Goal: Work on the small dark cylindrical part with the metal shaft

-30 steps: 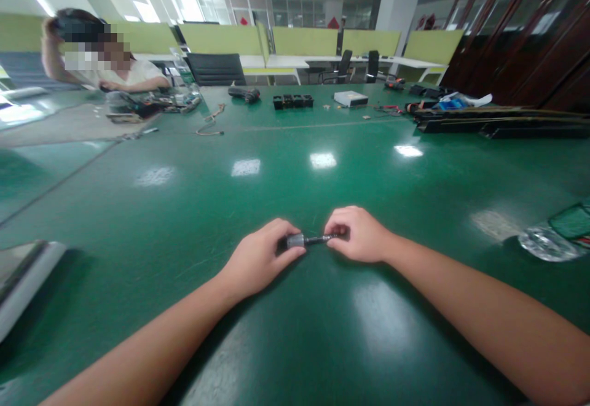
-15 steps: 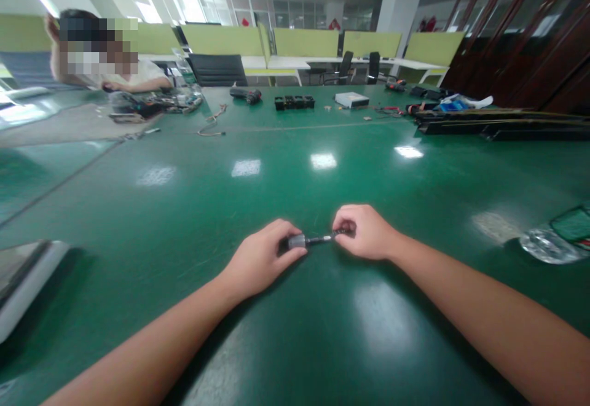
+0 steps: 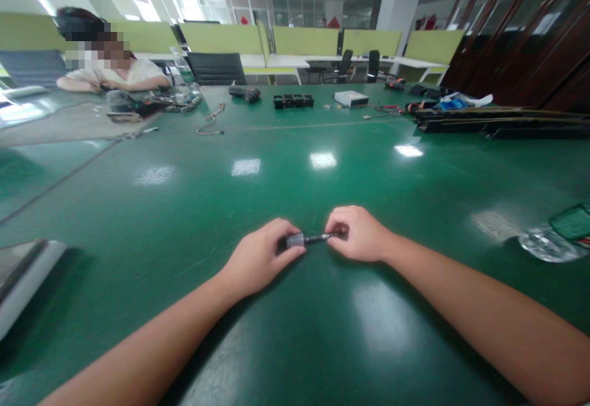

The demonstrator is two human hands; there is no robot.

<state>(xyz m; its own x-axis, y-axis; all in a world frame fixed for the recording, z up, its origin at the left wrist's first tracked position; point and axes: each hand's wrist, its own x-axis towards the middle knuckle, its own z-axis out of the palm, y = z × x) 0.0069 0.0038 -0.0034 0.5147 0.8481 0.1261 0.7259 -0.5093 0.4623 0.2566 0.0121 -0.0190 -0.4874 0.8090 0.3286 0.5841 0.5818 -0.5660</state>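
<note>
Fingers [image 3: 286,227] holding slim tool [image 3: 316,239], ends partly covered, details blurred

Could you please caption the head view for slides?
Left hand and right hand hold a slim tool at a green table.

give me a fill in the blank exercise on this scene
The table is coloured ____.
The left hand holds a cylinder coloured ____.
The right hand, at the thin shaft, is ____ (curled or flat).
The white box lies to the ____ of the black block.

green; grey; curled; right
</note>
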